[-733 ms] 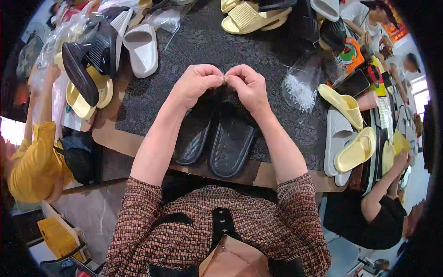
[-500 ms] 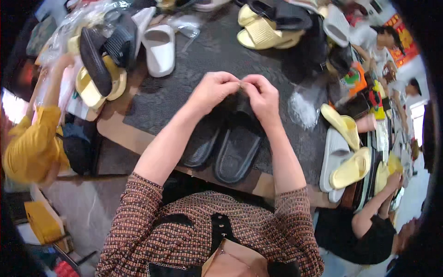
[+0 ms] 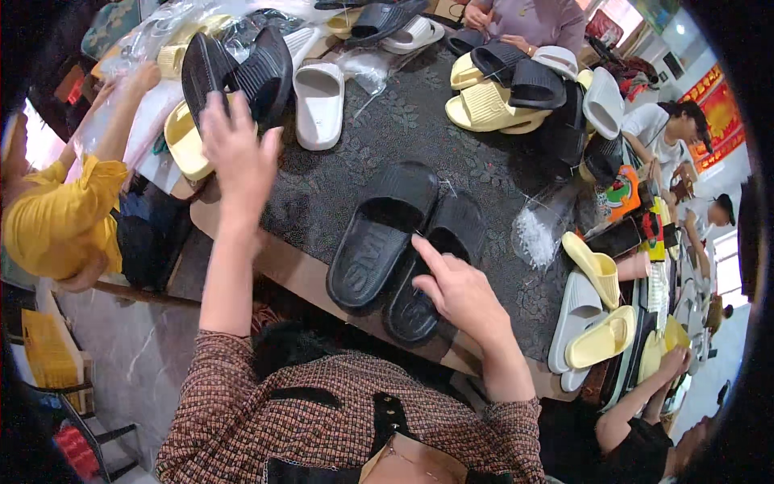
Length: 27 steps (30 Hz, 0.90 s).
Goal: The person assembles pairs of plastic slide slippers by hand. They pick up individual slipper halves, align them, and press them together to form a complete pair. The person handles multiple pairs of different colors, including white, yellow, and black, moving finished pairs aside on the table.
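Observation:
A pair of black slide sandals (image 3: 383,234) lies side by side on the dark patterned table covering in front of me. A short, thin white strand (image 3: 449,192) shows at their straps. My right hand (image 3: 461,292) is over the right-hand sandal, thumb and index finger apart near its inner edge; whether they touch it I cannot tell. My left hand (image 3: 238,153) is stretched to the far left with its fingers spread and slightly blurred. It is in front of another black pair of slides (image 3: 266,77), holding nothing. A yellow slide (image 3: 187,141) sits just beside it.
A white slide (image 3: 319,105) lies at the back left. Yellow and black slides (image 3: 492,105) are heaped at the back right. White thin strips (image 3: 535,238) lie in clear plastic; grey and yellow slides (image 3: 601,339) line the right edge. Co-workers sit around the table.
My hands were pinched together above the pair's straps and have parted. The left went far left and opened; the right came down nearer. The view has shifted too.

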Tool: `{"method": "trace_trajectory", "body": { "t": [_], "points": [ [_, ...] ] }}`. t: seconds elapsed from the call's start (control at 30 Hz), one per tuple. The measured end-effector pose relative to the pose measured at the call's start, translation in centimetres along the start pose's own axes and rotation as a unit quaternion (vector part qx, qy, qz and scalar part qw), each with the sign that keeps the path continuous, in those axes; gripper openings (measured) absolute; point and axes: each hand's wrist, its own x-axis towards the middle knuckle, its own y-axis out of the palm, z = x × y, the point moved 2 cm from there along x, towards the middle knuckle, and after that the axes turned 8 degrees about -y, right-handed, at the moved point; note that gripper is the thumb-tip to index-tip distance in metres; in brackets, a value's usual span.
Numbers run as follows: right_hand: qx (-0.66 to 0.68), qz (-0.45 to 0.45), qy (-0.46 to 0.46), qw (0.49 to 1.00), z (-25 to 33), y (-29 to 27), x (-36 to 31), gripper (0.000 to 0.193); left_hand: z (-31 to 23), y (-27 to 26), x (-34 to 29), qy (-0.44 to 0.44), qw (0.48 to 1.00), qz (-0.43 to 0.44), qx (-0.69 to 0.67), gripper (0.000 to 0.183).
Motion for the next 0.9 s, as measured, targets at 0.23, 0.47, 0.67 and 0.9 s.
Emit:
{"method": "trace_trajectory", "body": {
  "t": [0.23, 0.47, 0.67, 0.9],
  "points": [
    [-0.186, -0.153, -0.045, 0.969, -1.9, 3.6, 2.2, 0.031, 9.4, 3.0, -0.9, -0.086, 0.988, 0.082, -0.096, 0.061],
    [-0.18, -0.238, -0.013, 0.955, -3.1, 1.1, -1.6, 0.01, 8.4, -1.3, -0.2, -0.36, 0.732, 0.12, -0.566, 0.034],
    [-0.274, -0.289, 0.079, 0.914, -4.3, -4.5, -8.3, 0.007, 10.9, -1.2, -1.0, -0.362, 0.591, 0.233, -0.683, 0.048],
    [-0.443, -0.33, 0.23, 0.802, -8.5, -11.7, -18.3, 0.008, 5.9, -2.8, -2.5, -0.386, 0.456, 0.291, -0.747, 0.047]
  ]
}}
